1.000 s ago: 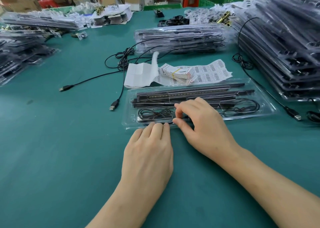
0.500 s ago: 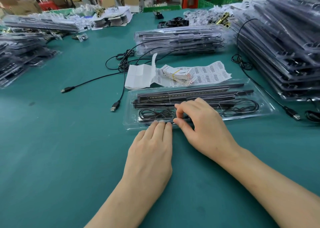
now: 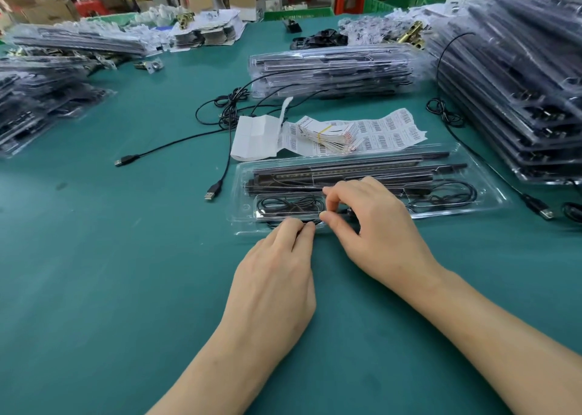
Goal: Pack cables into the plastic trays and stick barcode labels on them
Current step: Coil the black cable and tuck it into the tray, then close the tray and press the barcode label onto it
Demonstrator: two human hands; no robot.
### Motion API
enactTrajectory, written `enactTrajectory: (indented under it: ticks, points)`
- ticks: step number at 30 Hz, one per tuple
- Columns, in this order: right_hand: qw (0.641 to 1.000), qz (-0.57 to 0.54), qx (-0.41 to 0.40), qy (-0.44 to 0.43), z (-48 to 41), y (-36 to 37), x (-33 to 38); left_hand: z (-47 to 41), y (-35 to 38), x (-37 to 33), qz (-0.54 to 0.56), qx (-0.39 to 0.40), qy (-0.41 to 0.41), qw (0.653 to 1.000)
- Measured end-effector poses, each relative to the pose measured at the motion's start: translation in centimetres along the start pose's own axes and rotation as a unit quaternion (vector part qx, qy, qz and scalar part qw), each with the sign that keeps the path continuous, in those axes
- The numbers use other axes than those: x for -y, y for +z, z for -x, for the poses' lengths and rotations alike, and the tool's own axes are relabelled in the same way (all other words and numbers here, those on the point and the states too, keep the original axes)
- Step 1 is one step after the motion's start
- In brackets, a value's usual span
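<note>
Tray [image 3: 491, 194] lies crosswise on tabletop [image 3: 126, 257], long axis left-right, just ahead of both hands. Right hand [image 3: 378, 225] pinches coiled cable [image 3: 289, 205] in near-left compartment. Left hand [image 3: 277, 276], fingers straight, presses near rim beside it.

My left hand [image 3: 277, 276] lies palm down, fingers straight and held together, forearm angled in from below. My right hand [image 3: 378, 225] sits just beside it, fingers curled, thumb and forefinger bent toward each other; whether they pinch anything, I cannot tell.
</note>
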State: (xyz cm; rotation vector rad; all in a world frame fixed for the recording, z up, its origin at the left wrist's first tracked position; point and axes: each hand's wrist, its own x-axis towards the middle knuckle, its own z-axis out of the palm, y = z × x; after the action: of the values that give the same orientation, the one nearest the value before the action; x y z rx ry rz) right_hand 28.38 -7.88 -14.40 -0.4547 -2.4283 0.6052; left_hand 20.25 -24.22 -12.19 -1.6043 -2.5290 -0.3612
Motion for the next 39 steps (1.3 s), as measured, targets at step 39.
enactTrajectory:
  ticks: [39]
  points:
    - [0.997, 0.017, 0.076, -0.002, 0.0, -2.0, 0.5, -4.6, 0.1, 8.5, 0.185, -0.005, 0.087, 0.979]
